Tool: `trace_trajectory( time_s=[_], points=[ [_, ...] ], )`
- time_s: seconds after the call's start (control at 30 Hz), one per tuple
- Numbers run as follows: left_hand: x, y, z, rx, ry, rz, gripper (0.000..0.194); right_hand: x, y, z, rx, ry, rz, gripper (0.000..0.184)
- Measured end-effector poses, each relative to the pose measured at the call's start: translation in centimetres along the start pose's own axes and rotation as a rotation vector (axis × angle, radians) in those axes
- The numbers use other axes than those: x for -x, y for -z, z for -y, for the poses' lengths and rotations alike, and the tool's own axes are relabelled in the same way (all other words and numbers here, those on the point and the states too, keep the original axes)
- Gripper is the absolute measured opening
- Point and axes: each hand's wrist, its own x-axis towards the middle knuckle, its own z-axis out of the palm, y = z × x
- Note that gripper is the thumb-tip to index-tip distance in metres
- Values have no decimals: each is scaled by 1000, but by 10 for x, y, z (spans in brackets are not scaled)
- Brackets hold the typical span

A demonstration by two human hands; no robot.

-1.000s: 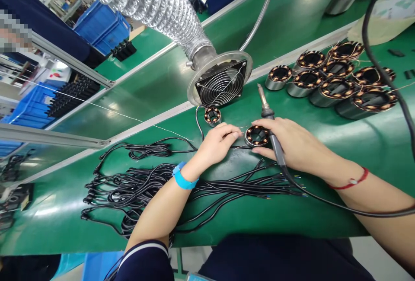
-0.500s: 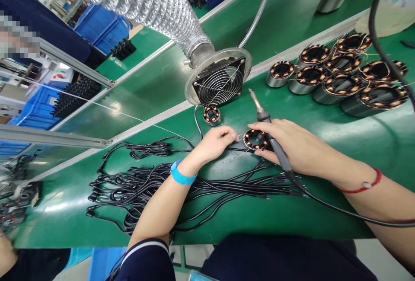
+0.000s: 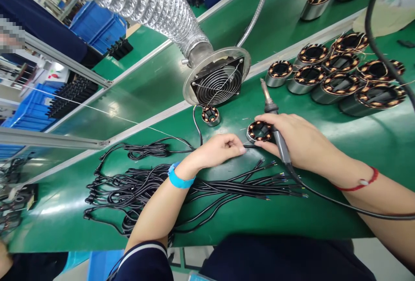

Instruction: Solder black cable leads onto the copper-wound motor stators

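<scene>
Between the thumb and fingers of my right hand (image 3: 300,140) is a motor stator (image 3: 250,134), a metal ring with copper windings. The same hand also keeps a soldering iron (image 3: 282,148) against its palm, the tip pointing up and away from the stator. My left hand (image 3: 220,149) is closed in a pinch just left of the stator, on a thin wire lead (image 3: 248,143) that comes off it; the fingertips partly hide the wire. A smaller-looking stator (image 3: 210,116) stands beyond my left hand, below the round fume extractor fan (image 3: 218,84).
A bundle of black cables (image 3: 152,186) with stripped ends lies under and beside my left forearm. Several stators (image 3: 339,88) stand grouped at the right. A silver duct (image 3: 155,8) hangs overhead. The iron's cord (image 3: 337,209) runs right across the green bench (image 3: 259,220).
My right hand has shifted slightly away and right with the stator and the iron, which points more upright. My left hand has come slightly nearer to me and right, still pinched.
</scene>
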Motion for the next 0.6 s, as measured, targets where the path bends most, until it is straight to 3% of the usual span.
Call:
trace_trajectory(
  time_s=[0.13, 0.3, 0.4, 0.47, 0.6],
  points=[
    [-2, -1, -1, 34, -29, -23, 15, 0, 0, 2, 10, -21, 0, 39],
    [-7, -3, 3, 276, 51, 34, 30, -2, -2, 3, -40, 46, 37, 41],
    [-7, -4, 5, 283, 74, -26, 32, -2, -1, -5, -77, 30, 36, 43],
    [-5, -6, 7, 108, 31, -89, 26, -1, 2, -11, -105, -8, 35, 45],
    [-1, -17, 7, -593, -155, -149, 16, 0, 12, -14, -200, -50, 13, 54]
  ],
)
